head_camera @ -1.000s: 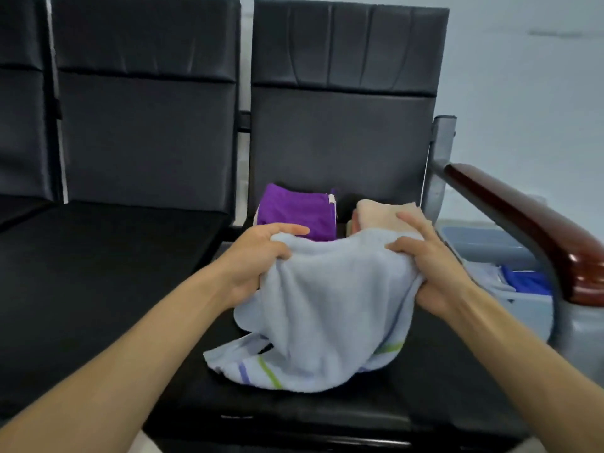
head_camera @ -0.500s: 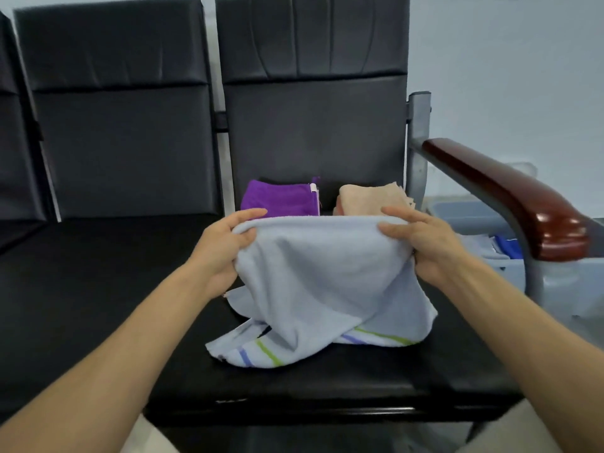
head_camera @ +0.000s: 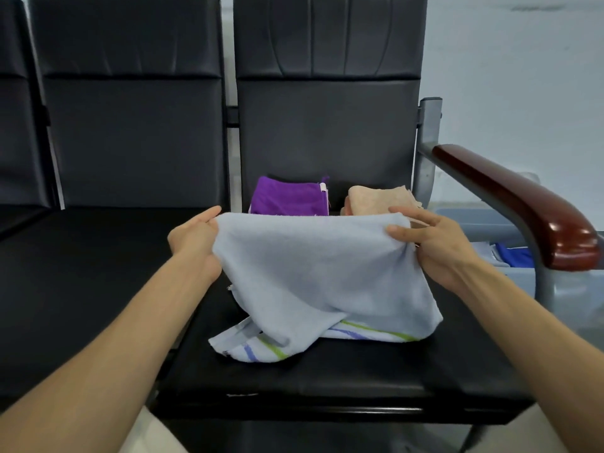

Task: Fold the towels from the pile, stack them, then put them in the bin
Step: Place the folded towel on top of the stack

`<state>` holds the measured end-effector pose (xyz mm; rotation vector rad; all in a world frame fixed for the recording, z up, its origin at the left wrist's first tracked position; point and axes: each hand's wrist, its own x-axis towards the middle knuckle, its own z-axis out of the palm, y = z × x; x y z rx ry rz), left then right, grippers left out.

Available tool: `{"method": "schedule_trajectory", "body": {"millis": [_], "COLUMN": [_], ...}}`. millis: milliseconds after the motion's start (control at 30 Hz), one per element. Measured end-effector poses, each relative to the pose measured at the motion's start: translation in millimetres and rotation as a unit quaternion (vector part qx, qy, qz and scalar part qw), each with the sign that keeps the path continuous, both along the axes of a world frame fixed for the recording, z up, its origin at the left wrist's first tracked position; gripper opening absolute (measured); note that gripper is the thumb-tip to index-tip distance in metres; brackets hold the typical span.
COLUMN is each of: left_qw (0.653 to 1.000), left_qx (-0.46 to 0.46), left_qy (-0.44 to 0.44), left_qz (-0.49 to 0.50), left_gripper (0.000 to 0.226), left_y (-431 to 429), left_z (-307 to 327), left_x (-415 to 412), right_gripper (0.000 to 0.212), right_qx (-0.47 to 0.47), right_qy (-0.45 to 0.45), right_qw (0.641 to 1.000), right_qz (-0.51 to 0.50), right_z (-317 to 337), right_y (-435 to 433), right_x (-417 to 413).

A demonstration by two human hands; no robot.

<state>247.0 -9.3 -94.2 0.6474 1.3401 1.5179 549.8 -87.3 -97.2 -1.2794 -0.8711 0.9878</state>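
Head view: the left hand [head_camera: 196,245] and right hand [head_camera: 434,246] each pinch a top corner of the pale blue towel [head_camera: 320,276], grip pressed shut on soft terry. Its striped hem rests on the black padded seat [head_camera: 359,374]. Farther back lie a folded purple towel [head_camera: 289,199] and a peach towel [head_camera: 376,201]. At right, beyond the glossy wooden armrest [head_camera: 523,207], sits the grey bin [head_camera: 490,223].

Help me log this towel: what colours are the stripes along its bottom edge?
Blue and green stripes on the pale blue towel, clearest in the head view.

Pale blue towel [head_camera: 313,273] between both hands
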Motion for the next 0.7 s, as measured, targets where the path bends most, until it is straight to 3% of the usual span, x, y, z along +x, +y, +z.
{"method": "schedule_trajectory", "body": {"millis": [100,200,267,367,433,500,600,700], "left_qw": [0.999,0.999,0.988,0.939,0.912,0.925,0.976,0.994], "left_qx": [-0.013,0.022,0.064,0.114,0.128,0.119,0.063,0.043], "left_qy": [-0.046,0.020,0.140,0.315,0.376,0.347,0.189,0.053], "left_qz": [-0.002,-0.019,-0.025,-0.079,-0.103,-0.099,-0.089,-0.089], "left_gripper": [0.037,0.038,0.036,0.032,0.026,0.018,0.010,0.015], "left_y": [-3.4,-4.3,-2.9,-3.9,-4.0,-3.9,-7.7,-11.8], "left_z": [7.0,6.9,0.5,-14.0,-18.7,-19.6,-16.9,-14.1], "left_x": [-2.1,-6.2,-9.7,-13.3,-16.3,-21.5,-28.4,-29.9], "right_gripper": [0.033,0.026,0.011,0.009,0.016,0.025,0.032,0.010], "right_qx": [-0.009,-0.044,-0.034,0.002,-0.015,-0.056,-0.090,-0.075], "right_qy": [0.047,-0.001,-0.163,-0.462,-0.524,-0.524,-0.484,-0.284], "right_qw": [0.999,0.996,0.978,0.875,0.841,0.841,0.863,0.950], "right_qz": [-0.006,-0.072,-0.128,-0.146,-0.134,-0.124,-0.114,-0.106], "right_z": [-6.6,-16.8,-20.2,-23.9,-26.8,-30.5,-27.9,-25.4], "right_y": [0.1,0.3,-1.8,-7.5,-9.8,-10.2,-14.0,-12.5], "right_x": [-0.3,-1.3,-4.5,-6.8,-5.8,-2.8,-0.5,1.8]}}
